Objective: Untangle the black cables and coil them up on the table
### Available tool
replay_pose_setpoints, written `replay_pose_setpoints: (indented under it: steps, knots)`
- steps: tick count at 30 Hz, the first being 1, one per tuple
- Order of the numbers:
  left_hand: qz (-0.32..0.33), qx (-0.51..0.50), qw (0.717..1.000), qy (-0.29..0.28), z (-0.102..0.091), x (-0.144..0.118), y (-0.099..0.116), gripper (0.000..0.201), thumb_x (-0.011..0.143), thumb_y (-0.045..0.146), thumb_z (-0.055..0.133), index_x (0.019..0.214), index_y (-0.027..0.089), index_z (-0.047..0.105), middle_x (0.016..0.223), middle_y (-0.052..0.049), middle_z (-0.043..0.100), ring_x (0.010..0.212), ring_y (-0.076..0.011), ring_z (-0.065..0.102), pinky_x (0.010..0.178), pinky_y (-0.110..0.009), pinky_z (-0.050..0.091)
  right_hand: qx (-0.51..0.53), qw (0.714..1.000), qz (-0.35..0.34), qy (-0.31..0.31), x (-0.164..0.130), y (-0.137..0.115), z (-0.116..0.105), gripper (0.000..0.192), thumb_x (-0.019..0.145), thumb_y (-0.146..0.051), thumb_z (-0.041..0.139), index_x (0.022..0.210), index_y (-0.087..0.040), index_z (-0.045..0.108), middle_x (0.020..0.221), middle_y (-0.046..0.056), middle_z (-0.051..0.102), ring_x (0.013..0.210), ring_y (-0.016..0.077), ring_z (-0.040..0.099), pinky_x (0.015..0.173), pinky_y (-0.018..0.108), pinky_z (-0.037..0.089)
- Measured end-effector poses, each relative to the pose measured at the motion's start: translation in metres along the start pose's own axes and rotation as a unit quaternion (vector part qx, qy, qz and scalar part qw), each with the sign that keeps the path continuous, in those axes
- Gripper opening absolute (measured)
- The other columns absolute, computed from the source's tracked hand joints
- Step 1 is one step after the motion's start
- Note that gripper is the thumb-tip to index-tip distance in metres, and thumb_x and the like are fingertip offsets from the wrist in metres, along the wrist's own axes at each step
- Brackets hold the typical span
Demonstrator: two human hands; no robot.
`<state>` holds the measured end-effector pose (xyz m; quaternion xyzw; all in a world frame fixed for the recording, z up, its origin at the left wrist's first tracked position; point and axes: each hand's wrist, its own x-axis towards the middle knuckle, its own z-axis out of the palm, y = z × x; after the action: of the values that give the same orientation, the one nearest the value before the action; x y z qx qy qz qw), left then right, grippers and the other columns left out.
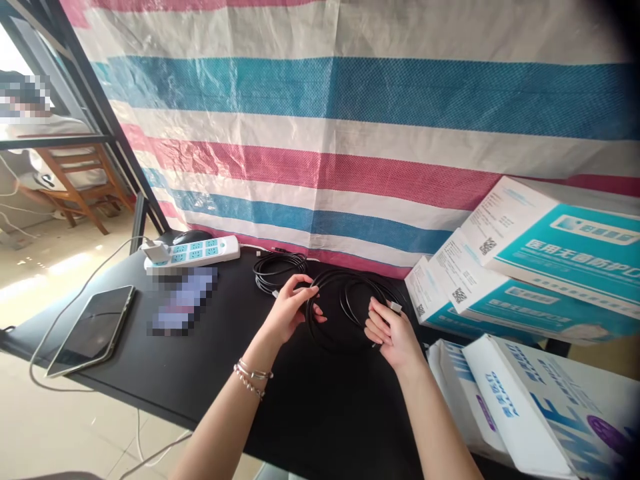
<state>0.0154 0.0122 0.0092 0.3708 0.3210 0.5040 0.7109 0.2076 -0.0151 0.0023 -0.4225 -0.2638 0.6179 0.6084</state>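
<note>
On the black table (210,373), seen from the head camera, a coil of black cable (350,303) is lying in loose loops between the person's two hands. The left hand (290,310) is gripping the left side of the coil, fingers curled round the strands and a silver plug end poking out just above them; beaded bracelets (253,375) are sitting on that wrist. The right hand (393,333) is pinching the other end of the cable at the coil's right edge, a pale connector showing at the fingertips. Just behind the coil a second black cable bundle (277,268) is resting on the table. Farther left, a white power strip (195,252) is lying near the striped tarp (350,133), with a dark tablet (93,330) near the table's left edge. Teal and white boxes (540,267) are stacking up at the right.
</note>
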Motion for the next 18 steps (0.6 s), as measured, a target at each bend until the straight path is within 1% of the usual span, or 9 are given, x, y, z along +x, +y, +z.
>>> replay_pose_setpoints:
  steps: [3,6,8,12,14,16,18]
  knots:
    - [-0.06,0.008,0.997,-0.055,-0.005,0.0,0.002,0.025,0.07,0.031,0.066,0.083,0.017,0.05,0.069,0.002,0.057,0.046,-0.0086,0.053,0.06,-0.043,0.055,-0.022,1.0,0.006,0.0,-0.001,-0.002,0.0,0.022,0.061,-0.025,0.074,0.054,-0.014,0.057,0.028,-0.012,0.027,0.024,-0.001,0.019,0.027,0.013,0.018]
    - [-0.084,0.039,0.992,-0.087,-0.008,0.002,0.0,0.025,0.072,0.036,0.064,0.076,0.014,0.055,0.055,0.003,0.053,0.04,-0.0073,0.049,0.06,-0.041,0.055,-0.035,0.999,0.014,-0.003,-0.002,-0.002,0.0,0.022,0.059,-0.025,0.075,0.054,-0.014,0.057,0.028,-0.012,0.028,0.024,-0.0013,0.019,0.027,0.013,0.017]
    - [-0.089,0.057,0.99,-0.095,-0.009,0.002,-0.001,0.03,0.073,0.042,0.061,0.067,0.013,0.055,0.047,0.004,0.049,0.038,-0.0076,0.048,0.06,-0.039,0.055,-0.039,0.999,0.018,-0.002,-0.001,-0.001,-0.001,0.023,0.057,-0.026,0.077,0.055,-0.013,0.057,0.028,-0.012,0.028,0.024,-0.0014,0.019,0.027,0.013,0.017]
    - [-0.096,0.105,0.983,-0.119,-0.006,0.002,-0.002,0.047,0.073,0.051,0.057,0.047,0.014,0.046,0.036,0.004,0.044,0.034,-0.0082,0.047,0.059,-0.034,0.054,-0.05,0.998,0.026,-0.004,0.001,0.001,-0.003,0.023,0.057,-0.028,0.077,0.06,-0.013,0.06,0.028,-0.012,0.029,0.024,-0.0011,0.019,0.027,0.014,0.016]
    - [-0.087,0.15,0.978,-0.116,-0.005,0.002,-0.004,0.052,0.071,0.054,0.058,0.041,0.015,0.042,0.033,0.003,0.042,0.033,-0.0085,0.047,0.057,-0.032,0.053,-0.055,0.998,0.024,-0.004,0.001,0.002,-0.003,0.023,0.058,-0.027,0.076,0.062,-0.014,0.058,0.029,-0.012,0.029,0.025,-0.0006,0.019,0.028,0.014,0.016]
    - [-0.072,0.19,0.975,-0.092,-0.005,0.003,-0.007,0.055,0.069,0.056,0.058,0.038,0.017,0.036,0.03,0.002,0.041,0.032,-0.0093,0.048,0.053,-0.029,0.052,-0.056,0.998,0.012,-0.006,0.0,0.003,-0.002,0.022,0.061,-0.027,0.075,0.064,-0.016,0.056,0.03,-0.012,0.03,0.025,0.0003,0.021,0.028,0.015,0.017]
    - [-0.055,0.198,0.977,-0.06,-0.005,0.005,-0.011,0.055,0.068,0.058,0.058,0.039,0.019,0.032,0.028,0.004,0.037,0.029,-0.0093,0.046,0.049,-0.029,0.052,-0.052,0.998,-0.007,-0.015,0.0,0.003,0.0,0.021,0.065,-0.028,0.073,0.067,-0.018,0.054,0.032,-0.012,0.033,0.026,0.0012,0.023,0.03,0.015,0.019]
